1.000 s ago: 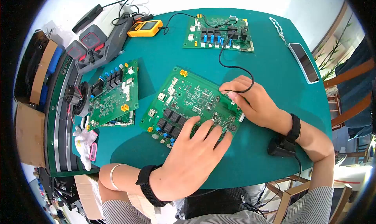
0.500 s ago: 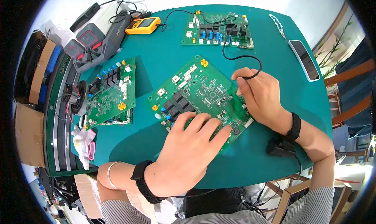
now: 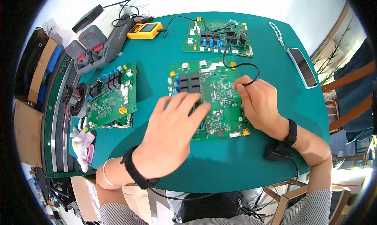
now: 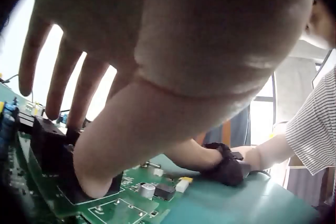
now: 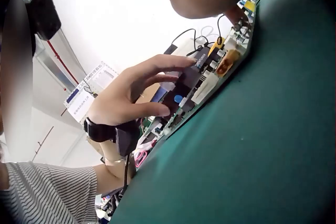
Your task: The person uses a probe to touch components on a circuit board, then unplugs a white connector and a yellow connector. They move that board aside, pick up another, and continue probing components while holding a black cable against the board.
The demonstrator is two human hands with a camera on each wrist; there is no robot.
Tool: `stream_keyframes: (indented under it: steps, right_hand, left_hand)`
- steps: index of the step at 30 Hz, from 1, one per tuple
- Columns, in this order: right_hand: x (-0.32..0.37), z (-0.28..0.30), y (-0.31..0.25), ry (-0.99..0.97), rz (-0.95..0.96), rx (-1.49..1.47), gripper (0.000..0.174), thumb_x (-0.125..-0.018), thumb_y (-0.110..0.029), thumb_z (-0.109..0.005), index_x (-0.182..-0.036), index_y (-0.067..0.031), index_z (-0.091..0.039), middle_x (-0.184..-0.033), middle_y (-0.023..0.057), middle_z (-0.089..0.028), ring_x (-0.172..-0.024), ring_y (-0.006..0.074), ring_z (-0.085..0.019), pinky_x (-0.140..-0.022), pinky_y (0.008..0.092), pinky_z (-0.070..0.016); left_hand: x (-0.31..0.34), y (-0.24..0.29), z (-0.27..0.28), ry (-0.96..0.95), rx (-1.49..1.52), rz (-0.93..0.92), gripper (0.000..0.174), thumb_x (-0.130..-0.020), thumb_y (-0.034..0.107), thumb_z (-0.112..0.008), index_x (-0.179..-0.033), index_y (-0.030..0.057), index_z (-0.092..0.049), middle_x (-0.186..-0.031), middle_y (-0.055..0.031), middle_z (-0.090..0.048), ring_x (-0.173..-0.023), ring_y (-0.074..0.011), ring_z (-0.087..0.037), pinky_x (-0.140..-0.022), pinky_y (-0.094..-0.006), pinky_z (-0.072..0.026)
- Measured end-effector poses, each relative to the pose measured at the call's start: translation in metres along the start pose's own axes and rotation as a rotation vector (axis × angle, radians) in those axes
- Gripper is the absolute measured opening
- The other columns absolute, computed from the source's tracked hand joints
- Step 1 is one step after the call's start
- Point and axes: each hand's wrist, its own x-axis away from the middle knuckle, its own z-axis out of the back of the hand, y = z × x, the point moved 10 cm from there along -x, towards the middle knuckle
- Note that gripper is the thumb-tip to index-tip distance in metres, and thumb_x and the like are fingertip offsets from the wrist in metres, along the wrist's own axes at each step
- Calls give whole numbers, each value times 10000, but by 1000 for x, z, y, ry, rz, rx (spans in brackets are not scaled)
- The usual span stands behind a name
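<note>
A green circuit board (image 3: 222,115) lies on the table between the hands, black relays (image 3: 189,82) along its left part. The left hand (image 3: 167,134), fingers spread and slightly bent, is over the relays; the left wrist view shows its thumb low beside a black relay (image 4: 46,142). At the board's right edge the right hand (image 3: 261,103) pinches the end of a black cable (image 3: 251,64) between thumb and index finger; the cable's tip is hidden. In the right wrist view the left hand (image 5: 128,92) reaches over the tilted-looking board (image 5: 207,95).
Another board (image 3: 218,26) lies at the back, cable across it, near a yellow handheld device (image 3: 145,30). Stacked boards (image 3: 112,103), a glove (image 3: 82,146) and a grey case (image 3: 102,48) are at left. A phone (image 3: 302,67) lies at right, a black wrist-camera unit (image 3: 277,151) below the right wrist.
The board between the hands has turned clockwise and shifted right; its yellow top connector has gone from upper middle to upper right. The left hand has moved left and up over the relays.
</note>
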Motion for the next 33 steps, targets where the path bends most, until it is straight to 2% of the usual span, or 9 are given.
stream_keyframes:
  steps: [4, 6, 8, 14, 17, 21, 27, 29, 33]
  right_hand:
    - [-3, 10, -2, 44, -10, -92, 129, -988, -128, -604, -879, -65, -631, -681, 58, -596, -568, 271, -552, -570, 390, -424]
    - [-3, 13, -4, 66, -10, -126, 140, -989, -118, -596, -875, -52, -643, -718, 69, -629, -587, 275, -570, -586, 379, -442]
    - [-2, 14, 2, 92, -47, -366, 145, -994, -91, -563, -924, -21, -668, -825, 105, -672, -670, 274, -627, -648, 351, -486]
    - [1, 8, 3, -23, -65, -693, 161, -980, -20, -516, -969, 24, -670, -919, 140, -669, -790, 260, -671, -694, 359, -516]
    - [2, 5, -10, -104, 30, -660, 130, -959, 11, -527, -983, 28, -654, -916, 146, -668, -806, 270, -685, -695, 369, -527]
    - [3, -1, -15, -149, -8, -723, 101, -938, 23, -566, -1008, 25, -638, -925, 153, -669, -819, 286, -695, -704, 374, -536]
    - [-1, -7, -22, -132, 175, -495, 154, -886, 13, -675, -1031, -35, -656, -903, 111, -687, -808, 310, -688, -696, 406, -548]
    - [-1, -7, -25, -122, 212, -465, 217, -846, 5, -712, -1045, -80, -686, -884, 89, -695, -803, 309, -685, -693, 412, -549]
    - [0, -9, -22, -147, 171, -446, 246, -834, 54, -721, -1049, -64, -735, -947, 84, -744, -844, 281, -705, -714, 369, -556]
  left_hand:
    - [-5, -16, 2, 48, 2, 36, 606, -753, -55, -721, -1328, 83, -588, -1343, -134, -569, -1253, -347, -538, -1050, -452, -423]
    - [-7, -18, 2, 33, 205, 9, 545, -802, -36, -697, -1325, 72, -586, -1344, -139, -572, -1250, -355, -536, -1057, -453, -421]
    - [-14, -24, 1, 66, 299, 3, 498, -831, -31, -669, -1313, 65, -590, -1332, -142, -579, -1251, -356, -535, -1065, -451, -417]
    - [-27, -35, -9, 210, 515, 2, 382, -885, -55, -560, -1248, 52, -618, -1281, -150, -599, -1248, -351, -541, -1087, -437, -404]
    - [-28, -37, -11, 274, 536, 0, 369, -878, -82, -532, -1210, 45, -632, -1253, -147, -612, -1225, -349, -557, -1083, -428, -409]
    - [-31, -41, -19, 301, 656, -2, 321, -862, -106, -514, -1115, 29, -659, -1141, -135, -661, -1128, -336, -616, -1032, -415, -447]
    - [-33, -46, -22, 287, 574, -3, 243, -848, -95, -559, -1019, 32, -676, -1002, -126, -691, -1005, -322, -660, -945, -399, -488]
    - [-34, -48, -22, 296, 596, 23, 244, -845, -92, -567, -1021, 36, -679, -1003, -125, -691, -1002, -320, -661, -941, -396, -490]
    - [-33, -52, -18, 347, 681, 61, 250, -843, -78, -580, -1030, 47, -688, -1013, -112, -698, -1023, -319, -651, -973, -404, -470]
